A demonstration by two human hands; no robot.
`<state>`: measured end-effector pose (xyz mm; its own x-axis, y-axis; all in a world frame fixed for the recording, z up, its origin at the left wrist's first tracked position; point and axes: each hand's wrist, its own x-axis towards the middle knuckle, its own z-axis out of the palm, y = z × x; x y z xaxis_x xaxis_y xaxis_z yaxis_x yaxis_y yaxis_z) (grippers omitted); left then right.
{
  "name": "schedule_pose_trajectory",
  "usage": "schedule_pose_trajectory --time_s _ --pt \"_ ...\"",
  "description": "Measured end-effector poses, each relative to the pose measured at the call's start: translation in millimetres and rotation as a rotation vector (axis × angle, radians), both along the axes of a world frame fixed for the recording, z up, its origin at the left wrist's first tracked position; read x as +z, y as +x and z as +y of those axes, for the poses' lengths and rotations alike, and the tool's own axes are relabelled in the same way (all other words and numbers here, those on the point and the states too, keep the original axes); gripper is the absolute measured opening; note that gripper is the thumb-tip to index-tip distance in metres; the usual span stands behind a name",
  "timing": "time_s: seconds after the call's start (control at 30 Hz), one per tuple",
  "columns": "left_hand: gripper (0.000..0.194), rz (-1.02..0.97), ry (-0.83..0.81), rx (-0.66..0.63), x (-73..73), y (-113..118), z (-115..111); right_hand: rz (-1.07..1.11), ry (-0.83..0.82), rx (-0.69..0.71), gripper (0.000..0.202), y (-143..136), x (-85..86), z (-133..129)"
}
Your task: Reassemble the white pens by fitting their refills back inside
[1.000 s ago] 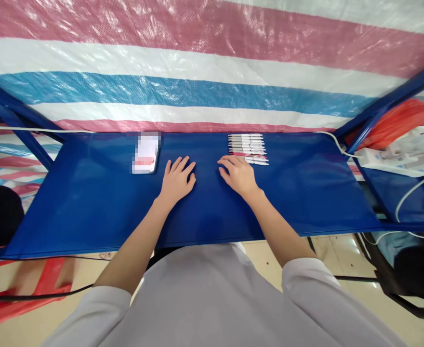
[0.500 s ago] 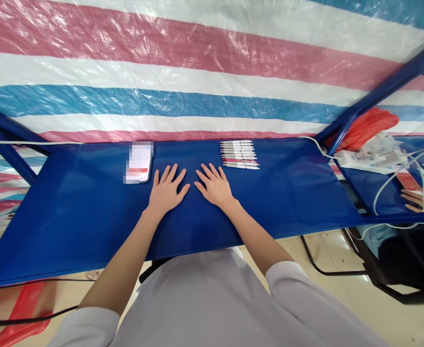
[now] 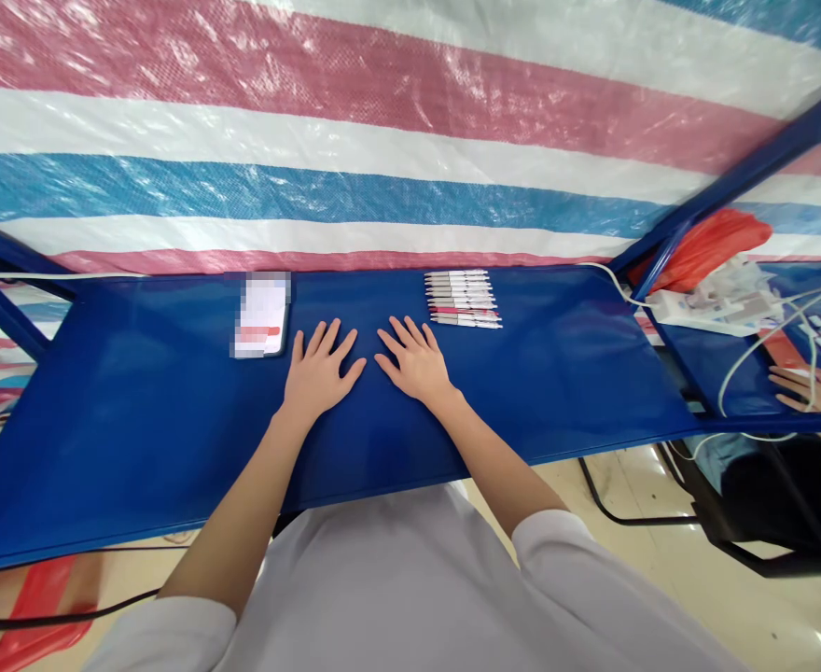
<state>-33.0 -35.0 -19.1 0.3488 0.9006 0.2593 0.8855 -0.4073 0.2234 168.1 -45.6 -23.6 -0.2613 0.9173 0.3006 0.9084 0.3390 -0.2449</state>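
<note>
We hold nothing: right hand [image 3: 416,362] just in front of the pens [image 3: 464,302], left hand [image 3: 314,375] farther left, both spread palm down | pens lined up on the tabletop [image 3: 557,373] (one looks red) | phone [image 3: 263,313] left of pens | step, we judge: pausing | next: touching pens would call for lifting

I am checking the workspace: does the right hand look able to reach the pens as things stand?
Probably yes: the right hand is open, palm down, the pens lie close beyond it, and I see nothing between them on the blue table.
</note>
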Motion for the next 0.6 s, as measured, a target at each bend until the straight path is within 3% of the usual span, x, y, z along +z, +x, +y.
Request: schedule_pose_trajectory --time_s 0.4,0.6 --pt "0.053 0.019 0.010 -0.006 1.0 0 -1 0.002 0.012 0.007 0.046 0 1.6 0" --pt "0.046 -0.027 0.026 0.006 8.0 3 1 0.042 -0.016 0.016 0.041 3 18.0 6"
